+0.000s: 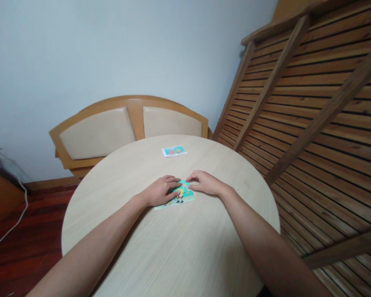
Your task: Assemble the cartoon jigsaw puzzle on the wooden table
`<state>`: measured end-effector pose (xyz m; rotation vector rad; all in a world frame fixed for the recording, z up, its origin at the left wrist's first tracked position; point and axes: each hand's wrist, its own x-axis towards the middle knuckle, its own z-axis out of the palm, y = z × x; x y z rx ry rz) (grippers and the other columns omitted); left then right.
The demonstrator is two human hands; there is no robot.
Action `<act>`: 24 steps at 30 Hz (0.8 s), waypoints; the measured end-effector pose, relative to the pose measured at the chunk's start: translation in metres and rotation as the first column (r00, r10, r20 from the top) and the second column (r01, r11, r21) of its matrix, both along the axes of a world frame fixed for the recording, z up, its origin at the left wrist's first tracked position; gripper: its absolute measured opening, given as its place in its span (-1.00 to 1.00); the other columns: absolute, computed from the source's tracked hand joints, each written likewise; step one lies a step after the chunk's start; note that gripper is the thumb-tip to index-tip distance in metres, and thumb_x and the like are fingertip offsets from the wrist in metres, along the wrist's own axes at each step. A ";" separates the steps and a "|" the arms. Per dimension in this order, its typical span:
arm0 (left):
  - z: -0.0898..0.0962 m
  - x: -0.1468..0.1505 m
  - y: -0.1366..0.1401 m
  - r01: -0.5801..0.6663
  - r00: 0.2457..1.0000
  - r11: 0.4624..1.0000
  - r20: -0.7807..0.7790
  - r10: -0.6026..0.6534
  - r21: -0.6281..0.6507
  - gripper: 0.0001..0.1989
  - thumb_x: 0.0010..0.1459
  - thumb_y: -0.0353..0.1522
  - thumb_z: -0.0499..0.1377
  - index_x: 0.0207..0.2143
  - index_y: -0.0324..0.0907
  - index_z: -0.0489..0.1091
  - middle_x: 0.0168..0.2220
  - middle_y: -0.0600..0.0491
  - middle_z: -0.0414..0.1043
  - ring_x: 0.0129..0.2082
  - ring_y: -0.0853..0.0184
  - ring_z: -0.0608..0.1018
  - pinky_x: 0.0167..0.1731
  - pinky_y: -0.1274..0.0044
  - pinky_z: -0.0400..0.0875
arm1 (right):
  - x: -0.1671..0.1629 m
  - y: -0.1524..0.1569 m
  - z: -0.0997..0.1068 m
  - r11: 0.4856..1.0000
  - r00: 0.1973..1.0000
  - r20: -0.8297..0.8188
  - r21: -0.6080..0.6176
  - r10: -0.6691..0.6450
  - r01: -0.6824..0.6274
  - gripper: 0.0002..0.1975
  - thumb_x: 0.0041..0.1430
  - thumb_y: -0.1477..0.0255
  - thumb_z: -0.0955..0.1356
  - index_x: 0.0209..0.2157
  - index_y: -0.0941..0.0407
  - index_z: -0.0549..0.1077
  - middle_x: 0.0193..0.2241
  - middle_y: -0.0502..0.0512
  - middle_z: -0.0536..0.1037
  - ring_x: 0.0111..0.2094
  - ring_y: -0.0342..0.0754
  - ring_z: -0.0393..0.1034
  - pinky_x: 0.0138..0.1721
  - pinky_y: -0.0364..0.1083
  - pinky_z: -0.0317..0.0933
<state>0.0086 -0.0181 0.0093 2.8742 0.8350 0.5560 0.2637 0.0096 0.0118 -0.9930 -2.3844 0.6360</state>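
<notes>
A flat teal picture (pixel 180 199) with a yellow square cartoon figure lies on the round table (pixel 160 251). My left hand (pixel 161 191) rests on the picture's left part, its fingers stretched out and covering some of it. At the upper right edge of the picture is my right hand (pixel 204 182), thumb and fingers bent in towards each other. Anything between those fingertips is too small to make out. Pale patches show on the picture beside the right fingertips. Farther back on the table lies a second teal cartoon picture (pixel 174 151) with a white border.
Behind the table stands a wooden headboard (pixel 135 117) with cream padded panels, against a pale wall (pixel 126 49). A large slatted wooden frame (pixel 312 107) leans along the right side. On the left, a white cable (pixel 26 198) hangs down over the dark red floor (pixel 34 235).
</notes>
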 end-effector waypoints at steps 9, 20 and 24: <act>0.001 0.001 0.000 0.002 1.000 1.000 -0.005 -0.002 0.001 -0.61 0.35 -0.20 0.05 0.12 -0.17 0.39 0.12 -0.15 0.41 0.12 0.14 0.43 0.14 0.27 0.32 | 0.002 0.000 0.003 0.998 0.995 0.094 0.061 0.024 -0.030 -0.76 0.16 0.34 0.42 -0.15 0.10 0.62 -0.25 0.12 0.58 -0.24 -0.03 0.44 -0.19 -0.12 0.25; 0.000 0.000 0.000 0.003 1.000 1.000 -0.009 -0.003 -0.007 -0.60 0.35 -0.19 0.05 0.12 -0.18 0.39 0.13 -0.16 0.41 0.13 0.13 0.42 0.14 0.26 0.33 | 0.004 -0.002 0.007 0.990 0.977 0.213 0.126 0.030 -0.058 -0.75 0.23 0.29 0.38 -0.11 0.00 0.63 -0.30 0.09 0.56 -0.26 -0.04 0.41 -0.26 -0.14 0.16; -0.002 -0.001 0.001 0.008 1.000 1.000 -0.008 -0.008 -0.003 -0.60 0.36 -0.19 0.04 0.13 -0.19 0.39 0.12 -0.15 0.41 0.13 0.14 0.43 0.15 0.27 0.33 | 0.011 -0.001 0.010 0.998 0.992 0.121 0.053 0.032 -0.039 -0.74 0.24 0.33 0.35 -0.09 0.05 0.61 -0.26 0.10 0.61 -0.26 -0.04 0.44 -0.22 -0.13 0.21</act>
